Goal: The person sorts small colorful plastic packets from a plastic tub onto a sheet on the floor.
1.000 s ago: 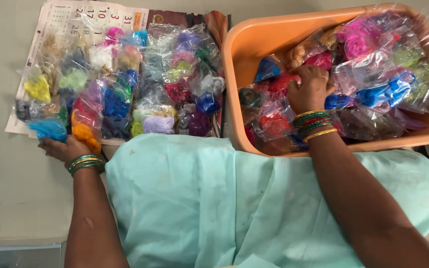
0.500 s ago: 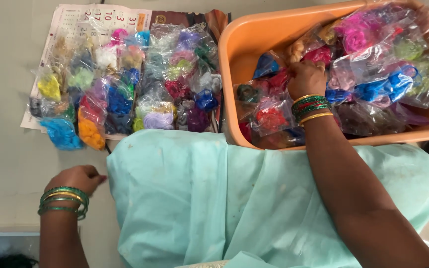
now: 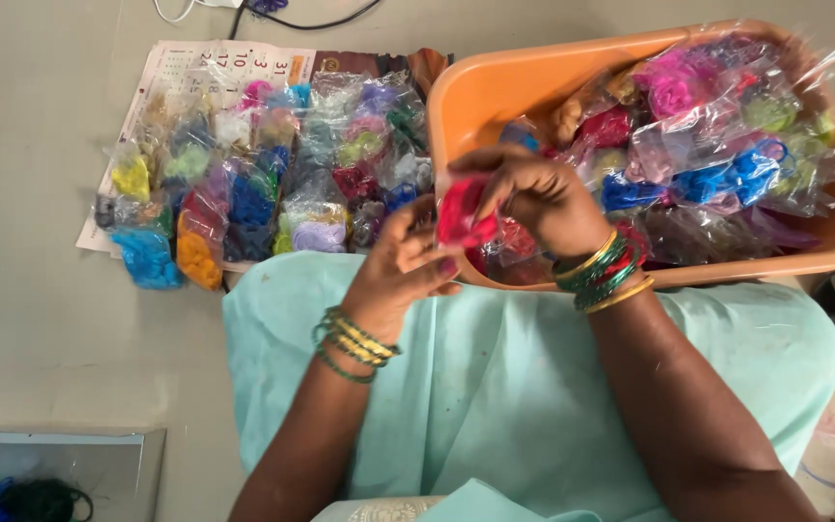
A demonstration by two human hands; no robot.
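Observation:
Both of my hands meet over my lap at the near-left corner of the orange tub [image 3: 495, 97]. My right hand [image 3: 543, 198] and my left hand [image 3: 403, 266] together grip a small clear packet of red thread [image 3: 464, 217], held just above the tub's rim. The tub holds several clear packets of coloured thread: pink, blue, green, red. Green and gold bangles circle both wrists. Part of the red packet is hidden behind my fingers.
Left of the tub, several thread packets [image 3: 244, 184] in yellow, blue, orange, purple and green lie in rows on a paper calendar sheet [image 3: 186, 68] on the grey floor. A metal-edged box [image 3: 60, 474] with dark thread sits at bottom left. Cables lie at the top edge.
My right hand lifted a red packet out of the tub. My left hand rose from the floor beside my knee and came across to take hold of the same packet.

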